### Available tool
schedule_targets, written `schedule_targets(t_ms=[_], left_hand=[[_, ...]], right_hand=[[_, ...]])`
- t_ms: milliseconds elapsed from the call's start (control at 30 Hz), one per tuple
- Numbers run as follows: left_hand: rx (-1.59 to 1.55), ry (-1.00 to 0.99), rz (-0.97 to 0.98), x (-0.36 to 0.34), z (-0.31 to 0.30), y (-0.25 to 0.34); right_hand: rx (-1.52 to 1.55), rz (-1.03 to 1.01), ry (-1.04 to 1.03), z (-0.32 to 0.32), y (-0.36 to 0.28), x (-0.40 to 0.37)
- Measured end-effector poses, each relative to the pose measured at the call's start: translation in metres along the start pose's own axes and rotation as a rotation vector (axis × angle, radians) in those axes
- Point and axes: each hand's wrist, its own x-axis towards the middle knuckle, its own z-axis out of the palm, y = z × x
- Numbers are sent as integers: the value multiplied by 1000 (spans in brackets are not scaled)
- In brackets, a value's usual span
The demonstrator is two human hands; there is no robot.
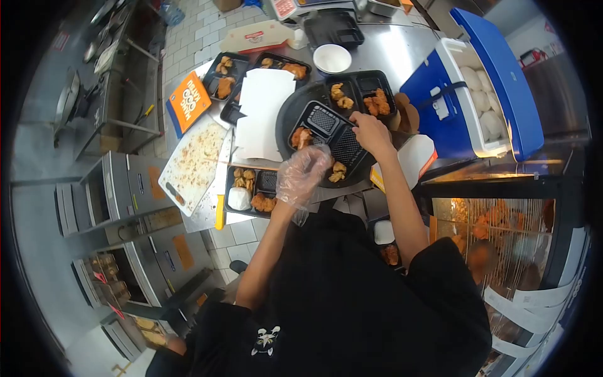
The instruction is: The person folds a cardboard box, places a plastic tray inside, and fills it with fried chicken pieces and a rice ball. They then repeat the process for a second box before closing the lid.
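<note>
My left hand [303, 174], in a clear plastic glove, is curled at the near left corner of a black compartment tray [324, 119]. Its fingers close against a piece of fried chicken [301, 137] in that tray; the glove partly hides the contact. My bare right hand [373, 134] pinches the tray's right rim. The tray sits tilted over a round dark surface [287, 113]. Small fried pieces [337, 171] lie near its lower edge. Just beyond stands another black tray [368, 83] with fried chicken in two compartments.
A filled black tray [268, 181] and a yellow-handled knife [220, 212] lie near the front edge. Left are a crumb-covered cutting board [196, 154], an orange box [189, 101] and white cardboard [264, 107]. A blue cooler [433, 88] and heated cabinet [496, 235] flank the right.
</note>
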Motion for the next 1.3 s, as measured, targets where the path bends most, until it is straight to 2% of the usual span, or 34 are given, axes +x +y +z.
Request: schedule_targets(t_ms=[33,167,300,433,567,700,733,833,867,1000,1100,1133,1167,1200,1267,1300], left_hand=[[41,54,36,8,6,4],[187,193,-125,31,17,-22],[552,355,-9,32,30,-46],[208,382,-381,18,40,-86],[51,325,-610,-8,49,-81],[-117,272,-598,-15,46,-72],[-67,244,-620,-14,43,-75],[-339,196,-584,-20,32,-67],[-398,114,-607,-21,26,-60],[-715,116,-725,-9,21,-39],[-1291,-72,-288,-12,15,-19],[-1415,-21,-277,-14,15,-6],[-1279,26,-262,-14,17,-16],[-1141,70,-247,-12,21,-36],[-844,179,-6,-9,24,-52],[-693,212,8,-4,16,-19]], right_hand=[[59,17,-19,-1,6,-1],[165,32,-115,-1,25,-4],[200,21,-153,4,29,-3],[147,-69,-127,4,21,5],[181,-92,-193,23,19,23],[291,-202,-155,27,29,31],[329,-224,-151,23,29,30],[409,-187,-121,21,37,31],[425,-136,-117,14,35,28],[600,-73,64,3,24,2],[799,158,221,1,-14,-36],[993,207,220,9,-24,-45],[1115,155,318,21,-37,-52],[1186,197,368,27,-54,-62],[1324,268,462,43,-78,-78],[1393,292,505,50,-86,-83]])
